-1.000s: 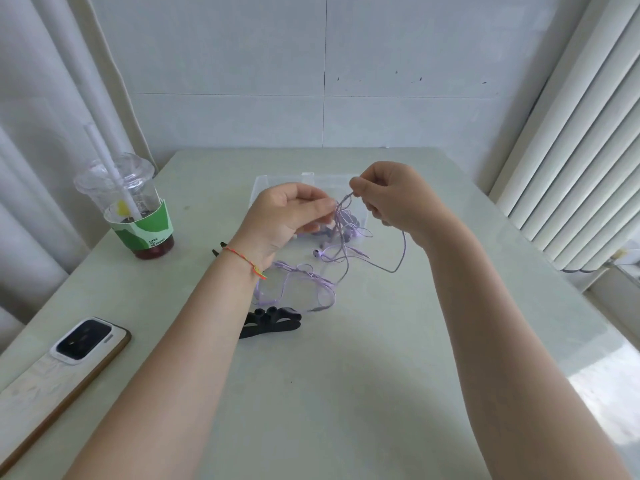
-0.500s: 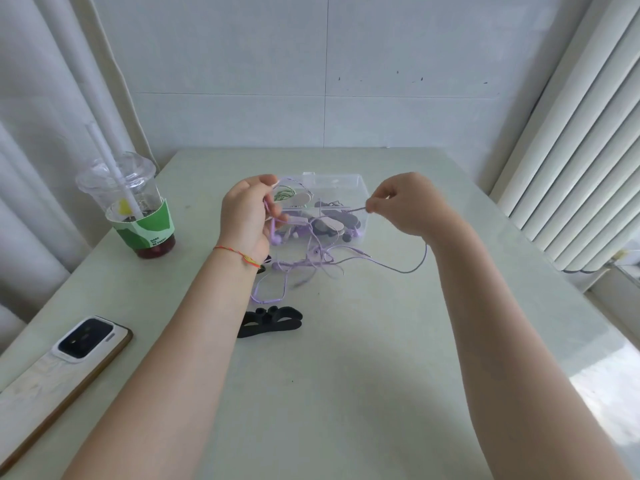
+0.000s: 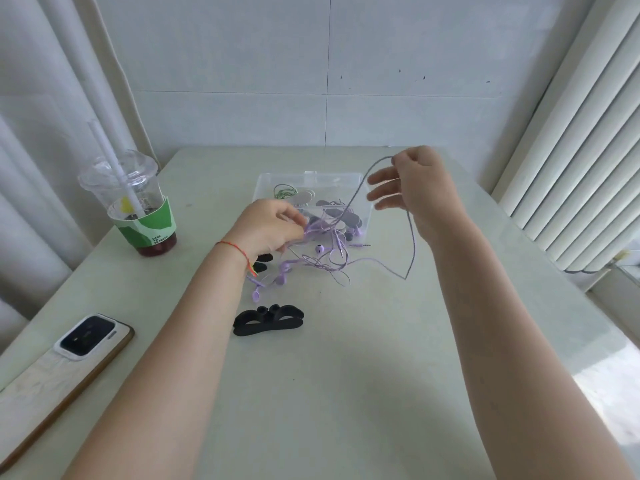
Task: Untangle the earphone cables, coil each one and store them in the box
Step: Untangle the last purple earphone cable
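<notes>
Fingers (image 3: 382, 194) of the right hand (image 3: 420, 188) spread loosely while thumb and forefinger pinch one strand of the purple earphone cable (image 3: 356, 192), raised high above the far right corner of the clear plastic box (image 3: 266, 180). From that pinch the strand falls two ways: one run slopes down and left into the tangle (image 3: 325, 251), the other drops past the wrist, bends sharply near the table (image 3: 346, 393) and runs back left. The left hand (image 3: 268, 225), fingers curled, grips the knotted bundle low, just in front of the box, touching or nearly touching the tabletop.

The lifted strand's long axis runs diagonally, from the upper right down to the lower left, so the knot lies left of and below the right hand and directly at the left hand, which is the nearer one. Pulling further up and right looks like the way to draw the strand free, judging by the slack loop. Room is open to the right and towards the person; the box, already holding coiled earphones, sits close behind the tangle. Black foam winders (image 3: 268, 320) lie just in front, and a lidded iced drink (image 3: 138, 202) and a phone (image 3: 88, 336) are well off to the left.
</notes>
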Tool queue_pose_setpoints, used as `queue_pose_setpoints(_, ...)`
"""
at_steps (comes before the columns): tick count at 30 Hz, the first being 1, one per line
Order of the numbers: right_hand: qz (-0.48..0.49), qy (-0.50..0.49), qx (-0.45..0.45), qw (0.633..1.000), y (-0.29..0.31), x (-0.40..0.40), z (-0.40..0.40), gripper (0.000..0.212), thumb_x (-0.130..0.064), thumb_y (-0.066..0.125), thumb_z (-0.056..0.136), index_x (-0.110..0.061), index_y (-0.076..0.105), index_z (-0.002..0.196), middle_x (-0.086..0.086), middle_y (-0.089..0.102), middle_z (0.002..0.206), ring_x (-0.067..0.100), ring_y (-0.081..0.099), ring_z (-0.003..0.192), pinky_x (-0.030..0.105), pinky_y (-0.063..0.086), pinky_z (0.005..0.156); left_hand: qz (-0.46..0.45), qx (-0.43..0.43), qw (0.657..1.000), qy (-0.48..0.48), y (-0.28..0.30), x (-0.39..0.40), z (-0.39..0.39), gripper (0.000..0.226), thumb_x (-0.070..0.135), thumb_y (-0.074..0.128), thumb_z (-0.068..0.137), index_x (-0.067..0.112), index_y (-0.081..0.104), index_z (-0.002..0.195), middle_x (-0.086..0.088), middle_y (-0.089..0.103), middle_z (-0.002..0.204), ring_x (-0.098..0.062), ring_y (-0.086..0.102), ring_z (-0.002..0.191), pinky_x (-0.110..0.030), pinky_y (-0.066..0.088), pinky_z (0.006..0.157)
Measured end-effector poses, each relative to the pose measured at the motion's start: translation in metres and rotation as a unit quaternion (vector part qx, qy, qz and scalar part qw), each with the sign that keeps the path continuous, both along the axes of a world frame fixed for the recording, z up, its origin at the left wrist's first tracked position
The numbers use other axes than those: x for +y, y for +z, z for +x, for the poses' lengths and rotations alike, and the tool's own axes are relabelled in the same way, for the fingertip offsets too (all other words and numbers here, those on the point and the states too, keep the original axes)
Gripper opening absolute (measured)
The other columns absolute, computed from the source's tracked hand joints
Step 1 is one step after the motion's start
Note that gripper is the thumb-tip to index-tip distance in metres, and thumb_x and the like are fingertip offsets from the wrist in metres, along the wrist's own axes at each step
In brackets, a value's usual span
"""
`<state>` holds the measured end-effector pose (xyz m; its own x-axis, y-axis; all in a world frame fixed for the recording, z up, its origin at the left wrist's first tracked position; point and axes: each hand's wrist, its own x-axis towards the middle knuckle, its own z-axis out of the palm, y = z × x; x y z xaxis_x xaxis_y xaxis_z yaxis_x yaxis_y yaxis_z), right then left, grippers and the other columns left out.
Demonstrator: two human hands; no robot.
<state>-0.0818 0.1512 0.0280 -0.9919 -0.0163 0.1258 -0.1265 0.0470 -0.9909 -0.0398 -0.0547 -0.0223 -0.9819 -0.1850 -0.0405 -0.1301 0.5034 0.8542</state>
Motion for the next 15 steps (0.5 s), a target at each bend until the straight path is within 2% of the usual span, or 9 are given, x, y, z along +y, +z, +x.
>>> queue_pose_setpoints(2,-0.032,0.070,-0.037,0.996,0.002,-0.004,0.004,0.011,-0.006,0.032,0.101,-0.006,0.041,0.094,0.018,0.068,0.076,0.030,0.062,0.053,0.035,0.052,0.049,0.014,0.111,0.993,0.038,0.003,0.007,-0.001,0.022,0.005,0.062,0.080,0.026,0.069,0.082,0.002,0.066,0.082,-0.012,0.061,0.071,-0.020,0.049,0.066)
queue_pose_setpoints(3,-0.041,0.099,-0.047,0.993,0.001,-0.007,0.007,0.012,-0.006,0.033,0.101,-0.006,0.042,0.094,0.019,0.068,0.076,0.031,0.062,0.053,0.035,0.052,0.049,0.068,0.147,0.986,0.034,0.006,0.011,-0.001,0.020,0.008,0.062,0.082,0.027,0.069,0.085,0.002,0.069,0.089,-0.012,0.064,0.082,-0.017,0.050,0.071)
queue_pose_setpoints(5,-0.063,0.141,-0.064,0.986,0.000,-0.011,0.010,0.012,-0.005,0.033,0.102,-0.006,0.041,0.093,0.022,0.067,0.076,0.032,0.063,0.053,0.035,0.053,0.049,0.215,0.142,0.965,-0.041,0.011,0.020,0.000,0.021,0.016,0.063,0.081,0.022,0.067,0.100,-0.002,0.071,0.102,-0.017,0.066,0.100,-0.022,0.050,0.085)
queue_pose_setpoints(7,-0.079,0.162,-0.073,0.981,0.000,-0.015,0.013,0.013,-0.005,0.033,0.102,-0.006,0.041,0.093,0.024,0.067,0.077,0.033,0.064,0.056,0.037,0.055,0.052,0.291,0.097,0.945,-0.113,0.011,0.029,0.002,0.032,0.016,0.062,0.082,0.013,0.061,0.113,-0.010,0.070,0.100,-0.022,0.066,0.096,-0.030,0.050,0.091)
queue_pose_setpoints(9,-0.082,0.143,-0.066,0.984,-0.001,-0.015,0.012,0.014,-0.005,0.032,0.102,-0.005,0.042,0.091,0.024,0.067,0.079,0.032,0.065,0.056,0.036,0.056,0.051,0.246,0.071,0.956,-0.141,0.012,0.034,0.006,0.023,0.008,0.061,0.090,0.004,0.060,0.113,-0.014,0.066,0.080,-0.024,0.065,0.074,-0.031,0.050,0.080)
queue_pose_setpoints(11,-0.098,0.064,-0.035,0.992,-0.001,-0.013,0.006,0.016,-0.003,0.031,0.100,-0.004,0.043,0.090,0.019,0.069,0.076,0.028,0.064,0.052,0.032,0.053,0.048,0.177,0.051,0.973,-0.142,0.012,0.031,0.007,0.013,0.005,0.057,0.093,0.000,0.064,0.103,-0.010,0.060,0.065,-0.020,0.057,0.058,-0.029,0.045,0.069)
queue_pose_setpoints(13,-0.131,-0.044,0.013,0.990,-0.001,-0.007,0.000,0.016,-0.003,0.029,0.097,-0.003,0.045,0.094,0.015,0.068,0.071,0.024,0.061,0.047,0.029,0.051,0.046,0.113,0.022,0.984,-0.135,0.011,0.022,0.006,0.013,0.008,0.059,0.092,-0.001,0.068,0.096,-0.008,0.061,0.064,-0.016,0.055,0.056,-0.022,0.045,0.063)
queue_pose_setpoints(15,-0.134,-0.134,0.047,0.981,0.000,-0.001,-0.003,0.016,-0.006,0.030,0.097,-0.005,0.046,0.094,0.011,0.065,0.071,0.020,0.058,0.047,0.026,0.048,0.045,0.035,-0.009,0.991,-0.128,0.009,0.012,0.006,0.012,0.013,0.066,0.089,0.002,0.071,0.092,-0.007,0.067,0.071,-0.013,0.059,0.062,-0.019,0.048,0.066)
